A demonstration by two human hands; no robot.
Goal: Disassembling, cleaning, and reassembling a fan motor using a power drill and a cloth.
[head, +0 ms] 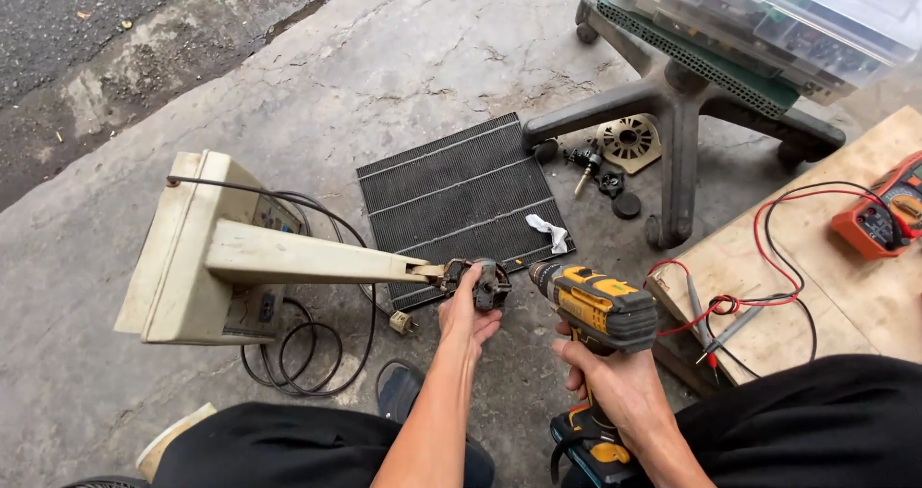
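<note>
Head view: left hand (pixel 468 317) is gripping a dark bracket (pixel 488 284) at the tip of the cream fan stand (pixel 252 254); right hand (pixel 619 384) is clasping a yellow drill (pixel 597 305), just right of the bracket.

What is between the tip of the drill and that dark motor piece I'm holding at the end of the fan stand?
Nothing visible. The drill, gripped by the right hand, points its nose at the dark motor part that the left hand steadies at the end of the cream stand arm. Only a short open gap separates them.
</note>
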